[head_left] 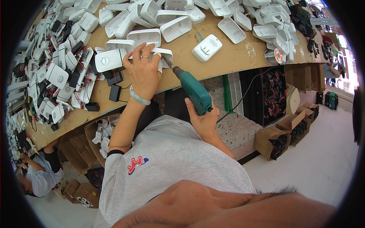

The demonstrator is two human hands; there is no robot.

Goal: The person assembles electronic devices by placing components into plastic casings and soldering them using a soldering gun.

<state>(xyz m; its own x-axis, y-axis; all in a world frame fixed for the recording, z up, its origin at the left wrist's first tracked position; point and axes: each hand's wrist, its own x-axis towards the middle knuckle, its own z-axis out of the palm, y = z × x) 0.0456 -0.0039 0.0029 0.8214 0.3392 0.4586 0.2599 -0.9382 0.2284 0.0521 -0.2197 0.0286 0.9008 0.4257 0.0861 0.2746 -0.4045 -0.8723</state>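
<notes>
My left hand (143,70) is closed over a white plastic housing (167,56) at the bench's near edge. A ring and a pale bangle are on it, and white wrapping covers one finger. My right hand (205,121) grips a green electric screwdriver (195,91) from below. Its dark chuck and metal bit point up and left into the housing; the very tip is hidden. Just left of my left hand lies a closed white box-shaped device (110,60). To the right, another white device with plug prongs (207,48) rests on the bench.
Many empty white shells (175,29) cover the back of the bench (235,57). Wired white units (57,75) and black blocks are heaped at left. A solder spool (274,56) stands at right. Cartons (270,142) sit on the floor; another person (42,176) is at lower left.
</notes>
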